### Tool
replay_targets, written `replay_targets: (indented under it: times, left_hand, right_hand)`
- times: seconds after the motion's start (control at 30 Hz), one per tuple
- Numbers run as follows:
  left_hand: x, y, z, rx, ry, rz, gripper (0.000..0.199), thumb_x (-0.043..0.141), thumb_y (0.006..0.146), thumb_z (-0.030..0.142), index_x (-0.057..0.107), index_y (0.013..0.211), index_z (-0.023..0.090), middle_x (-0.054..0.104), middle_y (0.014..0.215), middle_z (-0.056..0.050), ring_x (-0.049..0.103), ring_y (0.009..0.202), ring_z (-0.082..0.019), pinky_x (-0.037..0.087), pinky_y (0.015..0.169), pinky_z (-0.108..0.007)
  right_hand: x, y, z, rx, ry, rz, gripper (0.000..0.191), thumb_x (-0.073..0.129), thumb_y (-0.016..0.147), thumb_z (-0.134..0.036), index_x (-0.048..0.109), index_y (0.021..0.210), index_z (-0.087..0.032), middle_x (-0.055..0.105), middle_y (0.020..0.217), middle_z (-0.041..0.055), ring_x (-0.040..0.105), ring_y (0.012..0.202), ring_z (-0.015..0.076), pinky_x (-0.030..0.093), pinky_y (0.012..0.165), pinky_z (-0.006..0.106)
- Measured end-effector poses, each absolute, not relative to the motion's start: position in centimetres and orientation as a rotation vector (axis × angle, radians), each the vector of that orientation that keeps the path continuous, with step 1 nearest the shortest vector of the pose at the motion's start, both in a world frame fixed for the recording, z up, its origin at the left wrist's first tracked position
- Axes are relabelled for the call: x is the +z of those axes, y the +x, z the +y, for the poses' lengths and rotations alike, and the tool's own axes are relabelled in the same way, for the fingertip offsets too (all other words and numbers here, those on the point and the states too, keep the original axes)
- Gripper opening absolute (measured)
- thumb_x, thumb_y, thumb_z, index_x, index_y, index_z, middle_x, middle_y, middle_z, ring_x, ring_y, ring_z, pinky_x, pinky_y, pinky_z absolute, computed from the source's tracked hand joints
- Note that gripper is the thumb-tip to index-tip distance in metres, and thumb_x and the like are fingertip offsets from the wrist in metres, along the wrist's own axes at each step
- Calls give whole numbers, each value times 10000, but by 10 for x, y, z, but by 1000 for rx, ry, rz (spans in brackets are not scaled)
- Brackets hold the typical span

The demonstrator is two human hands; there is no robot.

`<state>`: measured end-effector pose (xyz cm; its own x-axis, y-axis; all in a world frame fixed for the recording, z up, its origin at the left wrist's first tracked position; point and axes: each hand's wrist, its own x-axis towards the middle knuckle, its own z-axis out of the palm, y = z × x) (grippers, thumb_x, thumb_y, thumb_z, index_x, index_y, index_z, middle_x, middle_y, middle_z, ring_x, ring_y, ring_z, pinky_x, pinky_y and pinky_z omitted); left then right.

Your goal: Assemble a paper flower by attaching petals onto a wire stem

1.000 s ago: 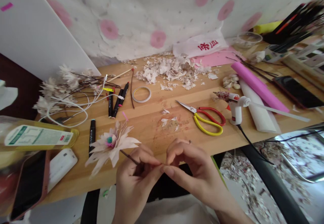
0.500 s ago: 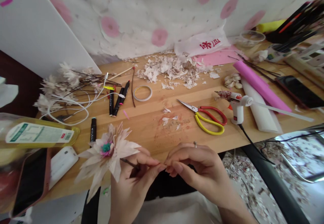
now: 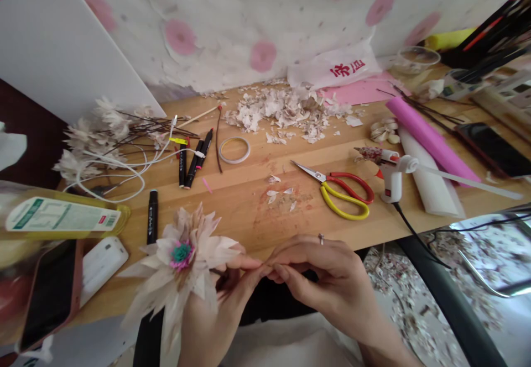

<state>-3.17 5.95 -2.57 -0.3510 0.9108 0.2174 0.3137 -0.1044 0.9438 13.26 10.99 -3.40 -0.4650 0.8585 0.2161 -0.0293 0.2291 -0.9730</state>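
Observation:
A large pale paper flower (image 3: pixel 203 245) with a teal and purple centre leans over my left hand (image 3: pixel 219 306), its dark stem running into the grip. My left thumb and fingertips are pinched and meet the tips of my right hand (image 3: pixel 323 284), which wears a ring. Both hands are closed at the front edge of the table. Whatever lies between the right fingertips is too small to make out. A few loose petals (image 3: pixel 272 194) lie on the wood just beyond. To the right of them rest scissors (image 3: pixel 340 190) with red and yellow handles.
A glue gun (image 3: pixel 392 176) stands at the right beside pink and white paper rolls (image 3: pixel 433 140). Paper scraps (image 3: pixel 286 113) heap at the back. Markers (image 3: pixel 199 160), a tape ring (image 3: pixel 234 150), a cable (image 3: pixel 112 168), finished flowers (image 3: pixel 87 140) and a bottle (image 3: pixel 62 215) occupy the left.
The flower has turned so its centre faces up more and sits slightly further right. My fingertips stay together, and the view has shifted slightly.

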Motion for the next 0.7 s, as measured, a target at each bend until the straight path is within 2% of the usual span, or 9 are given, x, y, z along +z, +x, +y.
replay_targets:
  times: [0.17,0.27,0.33,0.43,0.6,0.7]
  left_hand:
    - [-27,-33,60,1481,1367,1651,193,781,726,72,716,668,243,632,642,78,587,533,-57,498,496,-96]
    - [-27,-33,60,1493,1362,1661,178,786,731,93,714,656,238,617,627,73,579,526,-65,501,487,-108]
    - [-27,-33,60,1502,1345,1667,175,791,733,101,709,655,235,617,628,72,580,533,-64,496,492,-106]
    - [-30,-33,60,1493,1344,1670,175,798,739,104,706,672,236,626,658,70,589,553,-59,490,506,-103]
    - [-37,-34,58,1467,1343,1683,166,792,773,119,709,708,248,602,686,63,565,564,-66,473,498,-121]
    - [-41,-34,57,1479,1245,1628,155,798,797,156,702,725,254,592,693,65,540,547,-70,445,475,-143]
  right_hand:
    - [-35,133,110,1435,-781,-1631,125,688,937,-184,806,892,-190,796,760,32,712,666,112,562,620,160]
    - [-34,133,111,1465,-745,-1629,209,618,985,-177,817,968,-236,799,805,20,716,703,112,568,653,178]
    - [-34,132,111,1459,-745,-1628,187,639,973,-183,818,985,-238,798,825,22,717,716,114,568,657,180]
    - [-34,131,111,1385,-781,-1611,90,721,921,-192,810,916,-203,790,778,25,702,678,109,549,615,160]
    - [-35,129,108,1313,-845,-1665,117,690,939,-176,785,870,-183,776,732,23,693,655,112,548,619,174]
    - [-36,127,107,1393,-861,-1599,114,694,941,-186,779,867,-191,763,725,16,703,659,105,559,612,151]
